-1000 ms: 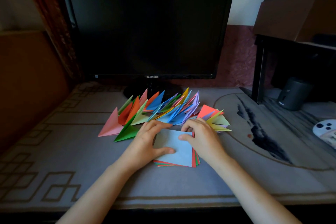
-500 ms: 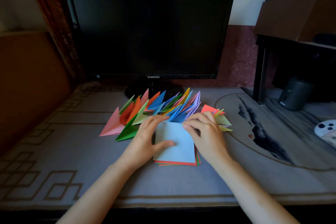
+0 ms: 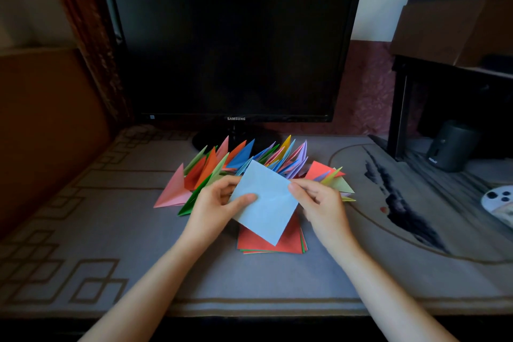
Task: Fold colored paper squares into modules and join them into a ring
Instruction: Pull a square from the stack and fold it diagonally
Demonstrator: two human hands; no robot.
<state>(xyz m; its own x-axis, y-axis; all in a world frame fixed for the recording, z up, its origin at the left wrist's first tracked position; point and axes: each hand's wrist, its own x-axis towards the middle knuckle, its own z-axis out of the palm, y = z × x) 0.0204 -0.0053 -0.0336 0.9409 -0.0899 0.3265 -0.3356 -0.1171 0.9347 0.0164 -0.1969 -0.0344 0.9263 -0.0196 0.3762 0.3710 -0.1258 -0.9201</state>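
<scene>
A light blue paper square [image 3: 266,201] is lifted off the desk and turned like a diamond. My left hand [image 3: 219,208] pinches its left corner, thumb on top. My right hand [image 3: 319,207] pinches its right corner. Under it lies a stack of flat squares [image 3: 288,243] with a red sheet on top. Behind my hands a row of folded pointed modules [image 3: 236,161] in pink, orange, green, blue, yellow and purple stands on the desk. A few more folded modules [image 3: 337,179] lie at the right end of the row.
A black monitor [image 3: 233,44] on its stand fills the back of the desk. The grey patterned desk mat [image 3: 111,230] covers the surface. At right are a dark shelf leg [image 3: 397,108], a small black speaker [image 3: 451,147], a cardboard box [image 3: 455,14] and a white spotted object [image 3: 498,200].
The blue square lay flat on the stack under both hands. It has since been lifted and turned to a diamond, uncovering the red sheet below.
</scene>
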